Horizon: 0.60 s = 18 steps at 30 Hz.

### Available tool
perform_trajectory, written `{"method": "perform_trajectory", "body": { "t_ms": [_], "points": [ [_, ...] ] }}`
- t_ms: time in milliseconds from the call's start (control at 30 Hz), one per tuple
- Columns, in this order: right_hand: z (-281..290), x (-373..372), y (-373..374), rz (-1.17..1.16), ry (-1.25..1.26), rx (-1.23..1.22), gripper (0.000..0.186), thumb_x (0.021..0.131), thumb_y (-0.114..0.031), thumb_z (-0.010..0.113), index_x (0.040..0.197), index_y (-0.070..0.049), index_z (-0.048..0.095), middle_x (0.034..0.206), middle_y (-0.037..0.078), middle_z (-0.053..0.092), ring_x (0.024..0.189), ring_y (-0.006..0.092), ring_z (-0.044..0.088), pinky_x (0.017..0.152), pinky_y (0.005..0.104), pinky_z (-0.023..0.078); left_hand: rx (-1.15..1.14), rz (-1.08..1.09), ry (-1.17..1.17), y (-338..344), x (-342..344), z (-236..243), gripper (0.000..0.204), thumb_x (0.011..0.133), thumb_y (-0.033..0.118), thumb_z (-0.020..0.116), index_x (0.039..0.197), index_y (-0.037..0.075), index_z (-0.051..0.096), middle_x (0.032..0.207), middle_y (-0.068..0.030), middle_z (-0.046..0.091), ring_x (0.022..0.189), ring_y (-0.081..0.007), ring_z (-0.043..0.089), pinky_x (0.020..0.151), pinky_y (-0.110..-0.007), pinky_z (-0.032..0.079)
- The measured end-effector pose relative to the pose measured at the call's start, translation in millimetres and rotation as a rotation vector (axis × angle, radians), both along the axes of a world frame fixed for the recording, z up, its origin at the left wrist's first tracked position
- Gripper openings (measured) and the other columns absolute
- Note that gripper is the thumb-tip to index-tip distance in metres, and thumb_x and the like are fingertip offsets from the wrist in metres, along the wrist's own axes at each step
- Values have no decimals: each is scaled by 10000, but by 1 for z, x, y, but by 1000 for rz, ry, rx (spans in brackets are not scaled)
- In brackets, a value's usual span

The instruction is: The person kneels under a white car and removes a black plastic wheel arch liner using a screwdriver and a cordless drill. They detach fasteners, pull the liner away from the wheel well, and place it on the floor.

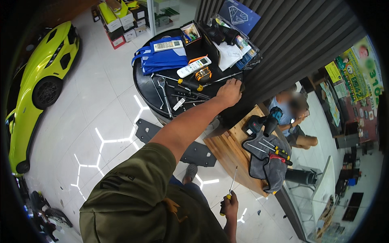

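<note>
My left hand [230, 91] reaches to the right edge of the black round table [146, 98], fingers curled on a dark item I cannot make out. Beside it lie yellow-black-handled tools [190, 84], wrenches [162, 83], an orange tape measure [203, 74], two white remotes [193, 66] and a blue bag [160, 60]. My right hand [230, 205], lower right, grips a yellow-black screwdriver [227, 198], blade pointing up. Above it, a wooden bench [225, 152] bears a teal-black drill [271, 119] and a grey cloth [263, 170] with several screwdrivers [269, 148].
A seated person [289, 113] is behind the bench, beside a slatted wall [275, 36]. A yellow car [44, 89] stands at left. A dark flat mat [194, 156] lies on the floor by my foot. Stacked boxes [121, 22] stand at the back.
</note>
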State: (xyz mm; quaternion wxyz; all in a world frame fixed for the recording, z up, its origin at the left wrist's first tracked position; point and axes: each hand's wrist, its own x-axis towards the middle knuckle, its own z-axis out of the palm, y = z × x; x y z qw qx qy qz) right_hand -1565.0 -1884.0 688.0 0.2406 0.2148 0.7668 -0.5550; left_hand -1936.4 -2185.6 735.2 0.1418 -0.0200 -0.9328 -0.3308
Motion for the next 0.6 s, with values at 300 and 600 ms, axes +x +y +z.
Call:
{"method": "perform_trajectory", "body": {
  "t_ms": [300,600],
  "points": [
    [17,-1,-117,-22,112,-145,474,871,-19,506,1323,33,371,859,65,536,670,131,557,605,270,490,316,-202,170,-46,89,-4,354,841,181,626,1117,9,485,1077,-187,501,998,-376,542,827,-439,469],
    [58,-80,-217,667,638,302,557,856,-83,563,1363,-2,348,1068,232,558,978,384,570,847,408,468,743,-457,-509,-91,289,-28,256,934,249,546,1028,14,588,863,-139,619,776,-200,615,663,-341,469]
  ]
}}
